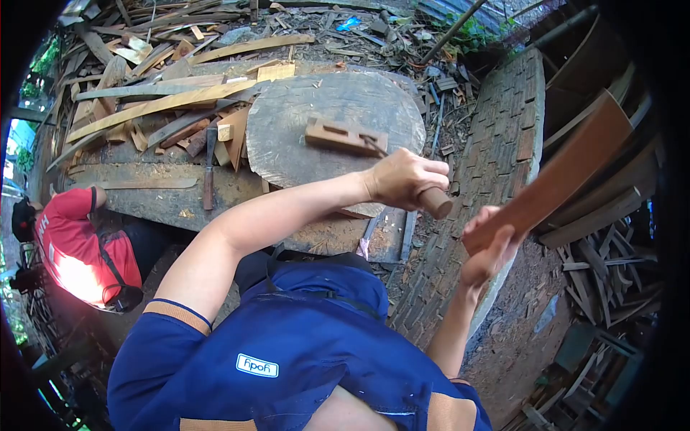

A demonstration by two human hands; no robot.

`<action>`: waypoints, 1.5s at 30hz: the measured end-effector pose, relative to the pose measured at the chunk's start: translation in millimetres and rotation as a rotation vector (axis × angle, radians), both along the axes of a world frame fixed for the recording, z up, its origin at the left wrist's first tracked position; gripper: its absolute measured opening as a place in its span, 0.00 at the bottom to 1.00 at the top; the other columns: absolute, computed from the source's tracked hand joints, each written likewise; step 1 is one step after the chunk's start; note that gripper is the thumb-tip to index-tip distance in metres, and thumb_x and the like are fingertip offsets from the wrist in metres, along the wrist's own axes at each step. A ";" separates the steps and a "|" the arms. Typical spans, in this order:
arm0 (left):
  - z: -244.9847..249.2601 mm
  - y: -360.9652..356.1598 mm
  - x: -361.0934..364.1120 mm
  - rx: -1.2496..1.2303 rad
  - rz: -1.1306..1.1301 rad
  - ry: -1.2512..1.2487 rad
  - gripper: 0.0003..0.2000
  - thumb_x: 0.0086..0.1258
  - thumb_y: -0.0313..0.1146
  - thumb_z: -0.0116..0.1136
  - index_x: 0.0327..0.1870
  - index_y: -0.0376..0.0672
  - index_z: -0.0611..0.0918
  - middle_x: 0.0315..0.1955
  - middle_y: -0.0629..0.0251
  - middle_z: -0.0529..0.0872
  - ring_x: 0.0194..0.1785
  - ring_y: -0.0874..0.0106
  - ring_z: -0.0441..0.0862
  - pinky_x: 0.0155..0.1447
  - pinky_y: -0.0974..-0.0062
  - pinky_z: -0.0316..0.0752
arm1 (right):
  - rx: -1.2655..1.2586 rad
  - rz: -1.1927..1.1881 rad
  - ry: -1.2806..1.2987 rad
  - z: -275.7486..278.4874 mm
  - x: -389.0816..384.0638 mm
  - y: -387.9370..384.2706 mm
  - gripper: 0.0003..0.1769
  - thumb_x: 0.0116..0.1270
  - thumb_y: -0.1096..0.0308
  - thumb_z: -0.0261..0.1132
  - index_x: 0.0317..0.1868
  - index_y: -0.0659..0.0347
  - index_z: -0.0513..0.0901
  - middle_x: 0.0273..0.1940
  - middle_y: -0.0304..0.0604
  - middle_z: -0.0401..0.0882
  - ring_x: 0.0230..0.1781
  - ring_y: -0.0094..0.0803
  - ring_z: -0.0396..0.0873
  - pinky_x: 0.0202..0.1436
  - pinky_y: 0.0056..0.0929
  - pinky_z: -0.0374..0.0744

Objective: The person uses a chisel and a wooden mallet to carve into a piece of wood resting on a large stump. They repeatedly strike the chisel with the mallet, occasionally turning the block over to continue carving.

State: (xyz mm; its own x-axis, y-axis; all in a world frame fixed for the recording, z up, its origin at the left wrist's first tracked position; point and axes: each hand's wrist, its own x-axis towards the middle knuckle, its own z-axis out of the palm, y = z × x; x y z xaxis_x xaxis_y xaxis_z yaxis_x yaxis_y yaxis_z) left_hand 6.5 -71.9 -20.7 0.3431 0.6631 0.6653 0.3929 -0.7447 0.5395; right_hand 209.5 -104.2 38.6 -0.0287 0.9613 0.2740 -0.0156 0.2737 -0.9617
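Slotted block [348, 137] on stump [284, 133]; left hand [404, 178] holds tool [435, 202] at slot [366, 137].

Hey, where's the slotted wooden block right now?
In the head view, the slotted wooden block lies near the middle of the round wood slab, above and to the left of the left hand, which grips a wooden-handled tool.

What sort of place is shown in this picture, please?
Probably a woodworking yard or workshop: cut wooden strips lie in a loose pile, a slotted wooden block rests on a round wooden slab, and the right hand holds a curved board.
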 end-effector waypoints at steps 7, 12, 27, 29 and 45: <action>-4.4 24.5 -30.7 0.025 0.145 -0.019 0.13 0.45 0.29 0.70 0.30 0.47 0.77 0.31 0.67 0.80 0.31 0.62 0.83 0.32 0.65 0.78 | -0.021 0.045 -0.090 -6.9 -1.8 -20.4 0.40 0.75 0.41 0.50 0.71 0.66 0.53 0.36 0.47 0.72 0.27 0.27 0.73 0.26 0.24 0.73; 7.9 35.8 -40.3 -0.051 0.130 -0.117 0.13 0.45 0.24 0.69 0.30 0.45 0.78 0.31 0.62 0.80 0.32 0.59 0.82 0.35 0.67 0.78 | 0.180 0.010 -0.060 -21.9 -17.1 -19.8 0.34 0.71 0.50 0.55 0.67 0.66 0.63 0.33 0.45 0.74 0.26 0.25 0.73 0.28 0.24 0.72; 9.5 26.8 -54.4 -0.052 0.205 -0.107 0.08 0.50 0.24 0.67 0.26 0.41 0.78 0.28 0.62 0.82 0.30 0.64 0.82 0.34 0.69 0.77 | -0.030 0.202 -0.330 -39.5 -32.8 -31.3 0.35 0.69 0.71 0.54 0.76 0.64 0.57 0.59 0.57 0.77 0.47 0.43 0.84 0.49 0.37 0.79; -0.4 19.1 -53.4 0.040 0.295 -0.201 0.09 0.50 0.22 0.66 0.24 0.41 0.75 0.25 0.62 0.79 0.26 0.67 0.78 0.30 0.70 0.73 | -0.232 0.178 -0.217 -37.6 -50.1 -21.5 0.33 0.72 0.67 0.52 0.76 0.62 0.57 0.61 0.59 0.76 0.48 0.42 0.83 0.54 0.38 0.78; -11.6 75.0 -173.2 -0.341 0.993 -1.564 0.16 0.69 0.40 0.66 0.33 0.45 0.69 0.13 0.71 0.73 0.12 0.78 0.71 0.19 0.77 0.72 | -0.482 0.490 -0.736 -100.3 -77.0 36.9 0.33 0.73 0.47 0.51 0.75 0.42 0.58 0.52 0.59 0.82 0.56 0.60 0.78 0.61 0.52 0.74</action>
State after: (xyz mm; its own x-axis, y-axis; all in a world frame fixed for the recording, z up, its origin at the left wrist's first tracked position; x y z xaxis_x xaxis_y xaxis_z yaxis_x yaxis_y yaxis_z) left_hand -166.6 3.2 -32.3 -0.9016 0.3672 -0.2286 -0.3708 -0.3840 0.8456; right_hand 132.5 -67.3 -61.7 -0.4559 0.8018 -0.3863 0.6203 -0.0250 -0.7839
